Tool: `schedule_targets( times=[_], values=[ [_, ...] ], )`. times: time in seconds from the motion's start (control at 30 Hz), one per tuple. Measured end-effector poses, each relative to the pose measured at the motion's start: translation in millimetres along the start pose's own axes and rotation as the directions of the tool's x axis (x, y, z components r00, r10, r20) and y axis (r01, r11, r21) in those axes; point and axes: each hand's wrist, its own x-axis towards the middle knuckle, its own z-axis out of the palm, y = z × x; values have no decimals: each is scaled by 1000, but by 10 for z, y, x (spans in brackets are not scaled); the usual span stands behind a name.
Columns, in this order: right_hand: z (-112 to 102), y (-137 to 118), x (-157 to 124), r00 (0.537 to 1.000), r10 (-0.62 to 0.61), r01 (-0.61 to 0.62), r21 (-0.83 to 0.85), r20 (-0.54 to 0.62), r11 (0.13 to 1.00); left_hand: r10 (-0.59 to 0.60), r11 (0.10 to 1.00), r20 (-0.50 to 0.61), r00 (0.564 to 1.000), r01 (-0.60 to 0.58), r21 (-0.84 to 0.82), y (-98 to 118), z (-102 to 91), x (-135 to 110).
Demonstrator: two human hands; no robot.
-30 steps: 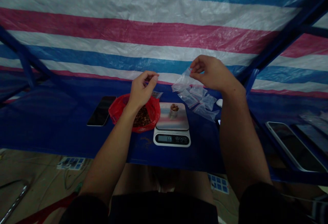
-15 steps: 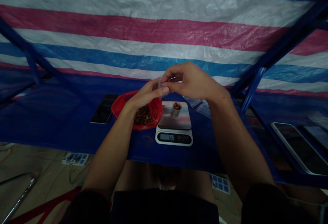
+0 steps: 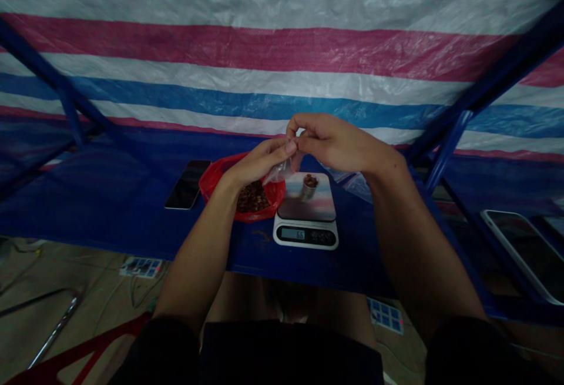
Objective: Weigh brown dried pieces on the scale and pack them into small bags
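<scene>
So from my end: a second ago the left hand (image 3: 263, 160) hung empty over the red bag while the right hand (image 3: 335, 143) was up at the pile; now they've met, both on one small clear plastic zip bag (image 3: 280, 172). That puts the handling in a two-handed phase, I'd say. Left to right: black flat phone (image 3: 188, 185) out beyond the left hand, then the crinkly red plastic bag (image 3: 277, 197) of dark brown bits (image 3: 252, 198) just below it. Left thumb and fingers pinch the clear bag, which droops between the hands; right fingertips are bunched at its top edge. Can't tell if its mouth is open. Below the hands, the white scale with a shiny plate (image 3: 325, 201) carries a small round cup (image 3: 309, 190) of brown pieces. More flat clear bags (image 3: 358, 186) sit under the right wrist.
</scene>
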Motion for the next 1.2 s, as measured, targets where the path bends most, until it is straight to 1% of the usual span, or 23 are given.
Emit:
schedule_targets(
  times=[0.07,0.13,0.27,0.33,0.4,0.5,0.53,0.57,0.6,0.67,0.73,0.8,0.87,1.0,1.1,1.2],
  values=[
    [-3,-6,4,1000,0,0,-4,17,1000,31,999,-26,999,-31,-14,-17,-22,-3],
    [-11,-2,3,1000,-4,5,-14,20,1000,44,997,-29,999,-46,-66,-35,-22,1],
    [-24,-6,-15,999,-28,27,22,40,999,29,987,6,1000,-28,-158,-39,-2,12],
    [-20,-26,-21,999,-34,32,48,37,998,19,981,-9,1000,-21,-192,-30,-4,13],
    [-21,-48,-21,999,-33,32,59,9,998,16,976,-30,999,-22,-218,-24,-17,13],
    [-71,-30,-25,994,-44,47,29,-99,998,23,983,-72,997,-36,-182,-30,-51,17],
    [-104,-1,-32,990,-46,46,-1,-130,999,28,991,-95,995,-40,-131,-37,-64,20],
    [-141,42,-42,990,-38,32,-42,-136,999,37,997,-122,992,-44,-58,-48,-79,23],
    [-178,96,-54,994,-11,2,-90,-106,996,49,999,-146,988,-46,28,-61,-92,26],
    [-234,224,-75,994,105,-95,-209,36,973,74,983,-159,985,-44,181,-96,-115,32],
    [-242,350,-73,952,251,-182,-342,172,922,78,966,-143,987,-39,256,-131,-127,36],
    [-199,440,-39,911,333,-203,-437,244,876,71,963,-119,990,-37,268,-153,-131,35],
    [-123,483,21,890,345,-179,-468,298,866,68,964,-92,993,-41,264,-156,-134,29],
    [13,469,127,860,333,-142,-445,386,884,17,959,-17,1000,-12,282,-142,-160,11],
    [30,441,135,865,323,-147,-423,383,894,-21,947,19,1000,14,321,-156,-185,7],
    [-15,428,100,889,302,-164,-377,344,912,-18,938,29,999,7,347,-172,-190,7]
  ],
)
